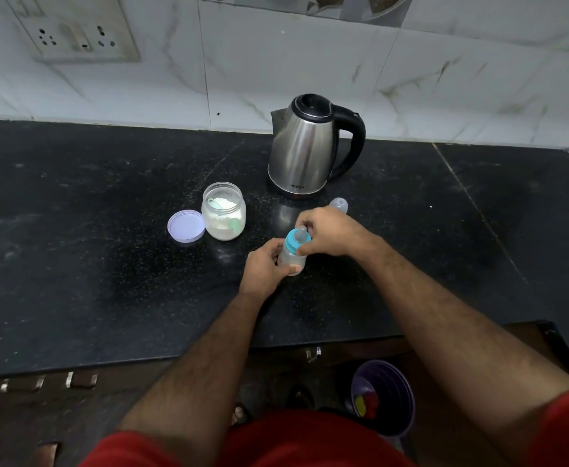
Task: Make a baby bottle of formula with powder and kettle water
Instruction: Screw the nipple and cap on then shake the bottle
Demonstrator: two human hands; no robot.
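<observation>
Black speckled stone forms the worktop [107, 264], and near its front edge stands the baby bottle [292, 256], a clear body with a blue collar [291, 243] and a teat on top. The left hand [264, 269] curls round the bottle's lower body and grips it. The right hand [330, 232] reaches in from the right, its fingertips pinching the collar and teat at the top. Behind the bottle, near the tiled wall, stands a steel electric kettle [306, 148] with a black lid and handle to the right. To the bottle's left sits an open glass jar of white powder [223, 212] with a pale scoop inside; its lilac lid [186, 226] lies flat, touching the jar's left side. A clear bottle cap [339, 205] lies just behind the right hand.
</observation>
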